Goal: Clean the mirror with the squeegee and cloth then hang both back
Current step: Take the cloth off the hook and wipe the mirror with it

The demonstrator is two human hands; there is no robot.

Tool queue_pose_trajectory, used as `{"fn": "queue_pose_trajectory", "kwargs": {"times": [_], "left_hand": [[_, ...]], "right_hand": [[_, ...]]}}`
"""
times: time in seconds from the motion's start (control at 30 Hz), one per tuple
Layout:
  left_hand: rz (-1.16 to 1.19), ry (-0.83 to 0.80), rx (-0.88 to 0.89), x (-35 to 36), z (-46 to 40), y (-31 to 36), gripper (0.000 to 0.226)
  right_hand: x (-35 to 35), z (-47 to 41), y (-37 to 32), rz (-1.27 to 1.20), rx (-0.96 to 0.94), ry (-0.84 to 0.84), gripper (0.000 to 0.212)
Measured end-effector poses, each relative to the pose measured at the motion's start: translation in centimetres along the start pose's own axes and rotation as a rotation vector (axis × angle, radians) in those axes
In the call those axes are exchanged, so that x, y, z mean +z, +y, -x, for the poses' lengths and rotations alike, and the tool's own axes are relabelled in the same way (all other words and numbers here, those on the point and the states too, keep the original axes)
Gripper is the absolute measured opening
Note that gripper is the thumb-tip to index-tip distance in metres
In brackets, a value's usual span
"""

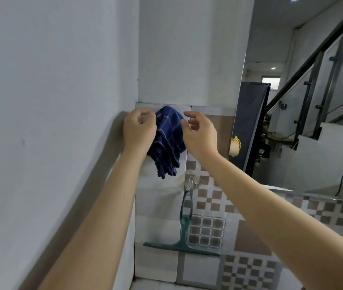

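A dark blue checked cloth point(169, 137) hangs bunched against the tiled wall at the corner. My left hand point(139, 130) is curled at its upper left edge and covers part of it. At the cloth's upper right edge, my right hand point(200, 135) pinches the fabric with thumb and fingertips. Below, a green squeegee point(184, 233) hangs by its handle loop from a clear stick-on hook point(189, 182), blade down and level. The mirror point(304, 114) fills the wall to the right and reflects a staircase.
A plain white wall point(51, 122) runs close along the left and meets the tiled wall point(210, 206) in a corner. A tiled ledge point(156, 284) lies at the bottom. The mirror's left edge point(237, 114) stands just right of my right hand.
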State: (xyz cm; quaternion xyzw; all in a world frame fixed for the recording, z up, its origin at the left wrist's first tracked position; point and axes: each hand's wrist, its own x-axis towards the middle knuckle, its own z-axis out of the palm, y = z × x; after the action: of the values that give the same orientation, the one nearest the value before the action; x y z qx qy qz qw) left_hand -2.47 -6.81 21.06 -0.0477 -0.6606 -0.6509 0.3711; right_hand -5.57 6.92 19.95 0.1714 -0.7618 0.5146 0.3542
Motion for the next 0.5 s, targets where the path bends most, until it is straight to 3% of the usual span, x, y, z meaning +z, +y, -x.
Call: {"fn": "queue_pose_trajectory", "kwargs": {"times": [0.17,0.37,0.5], "left_hand": [[-0.091,-0.208,-0.108,0.5,-1.5,0.4,0.021],[-0.146,-0.265,-0.128,0.2,-2.7,0.4,0.022],[-0.062,-0.307,-0.15,0.0,-2.8,0.4,0.02]], "right_hand": [[0.7,-1.2,-0.7,-0.074,0.06,-0.05,0.025],[0.8,-2.0,-0.8,-0.108,0.11,-0.12,0.013],[-0.2,-2.4,-1.5,-0.166,0.083,-0.186,0.017]]}}
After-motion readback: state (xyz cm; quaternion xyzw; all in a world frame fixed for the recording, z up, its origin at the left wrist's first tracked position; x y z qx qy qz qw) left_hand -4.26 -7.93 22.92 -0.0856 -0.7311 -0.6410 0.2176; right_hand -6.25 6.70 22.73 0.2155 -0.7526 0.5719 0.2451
